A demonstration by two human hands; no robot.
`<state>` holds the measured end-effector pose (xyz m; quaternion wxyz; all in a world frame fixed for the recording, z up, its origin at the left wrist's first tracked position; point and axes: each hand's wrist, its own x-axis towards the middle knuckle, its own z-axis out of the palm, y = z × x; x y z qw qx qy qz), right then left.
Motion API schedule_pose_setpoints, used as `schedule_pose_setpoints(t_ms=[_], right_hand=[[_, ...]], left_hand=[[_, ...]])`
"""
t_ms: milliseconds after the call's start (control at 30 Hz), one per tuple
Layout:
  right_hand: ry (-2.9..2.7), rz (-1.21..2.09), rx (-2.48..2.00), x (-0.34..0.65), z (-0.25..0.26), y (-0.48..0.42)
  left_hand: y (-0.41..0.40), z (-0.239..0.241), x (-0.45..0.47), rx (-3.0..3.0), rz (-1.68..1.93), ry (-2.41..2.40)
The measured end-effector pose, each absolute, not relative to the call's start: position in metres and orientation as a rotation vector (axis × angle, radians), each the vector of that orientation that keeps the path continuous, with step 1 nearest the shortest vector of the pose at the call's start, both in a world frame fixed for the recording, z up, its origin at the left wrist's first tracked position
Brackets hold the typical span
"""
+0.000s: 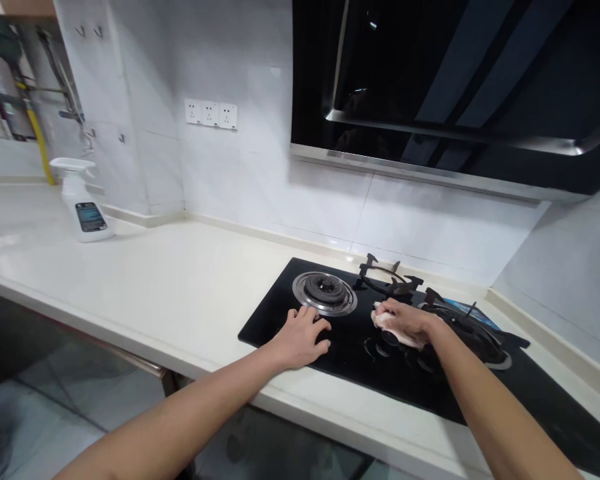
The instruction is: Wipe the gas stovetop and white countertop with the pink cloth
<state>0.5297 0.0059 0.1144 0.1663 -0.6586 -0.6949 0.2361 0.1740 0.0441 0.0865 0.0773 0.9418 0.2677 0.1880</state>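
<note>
A black glass gas hob (275, 319) is set into the white counter. My left hand (303, 337) lies flat on the glass with its fingers spread, just in front of the bare left burner (325, 293). My right hand (405, 320) is closed on a white cloth (387, 325) pressed against the glass at the hob's middle, above the control knobs (380, 347). A loose black pan support (390, 279) lies behind the cloth. The right burner (473, 333) keeps its grate, partly hidden by my right forearm.
A black range hood (455, 87) hangs low over the hob. On the white counter (170, 280) far left stands a white spray bottle (85, 203). A triple wall socket (211, 114) sits on the tiled wall. The counter's front edge drops to a grey floor.
</note>
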Motion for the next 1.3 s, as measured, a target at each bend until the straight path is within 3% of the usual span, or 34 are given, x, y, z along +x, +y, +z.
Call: schedule_pose_setpoints(t_ms=[267, 600, 767, 933, 1300], right_hand=[[-2.301, 0.546, -1.559, 0.391, 0.114, 0.058], [-2.247, 0.117, -1.593, 0.318, 0.101, -0.011], [-2.141, -0.195, -1.858, 0.318, 0.106, -0.04], [-2.03, -0.255, -2.043, 0.331, 0.101, -0.063], [-1.975, -0.288, -1.84, 0.39, 0.08, -0.139]], left_hand=[[0.056, 0.074, 0.178, 2.527, 0.816, 0.903], [0.076, 0.076, 0.181, 2.258, 0.987, 1.156], [0.077, 0.078, 0.182, 2.326, 0.877, 1.124], [0.076, 0.079, 0.182, 2.418, 0.792, 1.091], [0.071, 0.082, 0.179, 2.512, 0.713, 1.083]])
